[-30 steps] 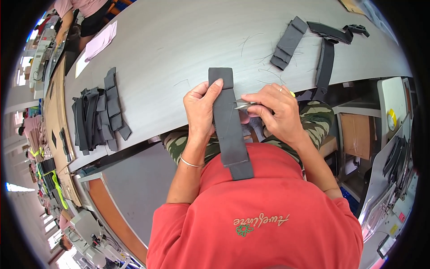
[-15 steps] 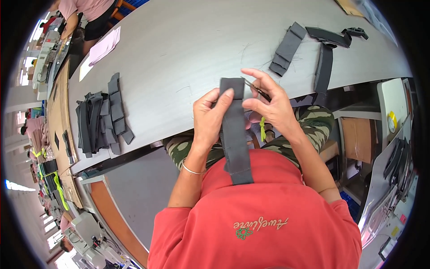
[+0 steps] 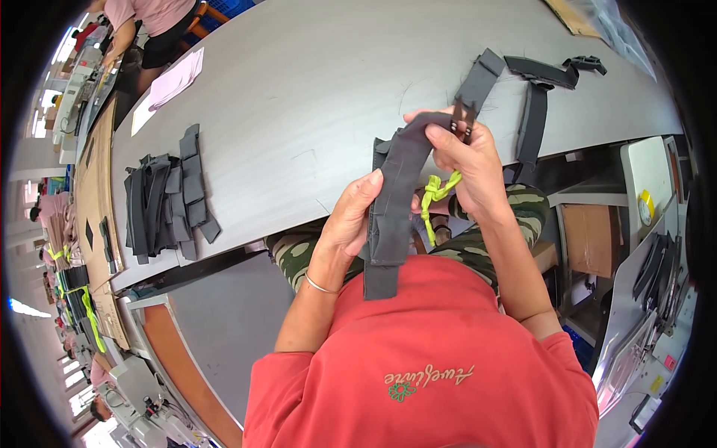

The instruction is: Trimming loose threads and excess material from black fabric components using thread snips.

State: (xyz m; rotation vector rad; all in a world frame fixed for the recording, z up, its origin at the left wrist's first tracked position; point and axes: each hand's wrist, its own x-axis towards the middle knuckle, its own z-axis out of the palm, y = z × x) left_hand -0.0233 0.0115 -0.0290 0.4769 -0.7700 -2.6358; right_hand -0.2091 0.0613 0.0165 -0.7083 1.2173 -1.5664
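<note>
A dark grey fabric strip (image 3: 396, 194) with sewn, folded sections hangs over my lap at the table edge. My left hand (image 3: 351, 213) is closed on the strip's left side, thumb on top. My right hand (image 3: 474, 160) pinches its upper end between thumb and fingers, bending that end over to the right. Small dark thread snips (image 3: 463, 123) are also in my right hand, tips pointing away from me. A yellow-green cord (image 3: 435, 194), knotted, dangles beneath that hand. Part of my left fingers is hidden behind the fabric.
Several similar strips lie in a pile (image 3: 168, 201) on the left of the grey table (image 3: 299, 97). More strips (image 3: 532, 123) lie at the right. Pink paper sheets (image 3: 175, 81) rest far left. A cardboard box (image 3: 590, 239) stands under the right side. A co-worker (image 3: 153, 22) is at far left.
My right hand has gone from apart, fingers spread, to pinching the strip's upper end. The strip has turned and its top now bends rightward. The cord shows more fully.
</note>
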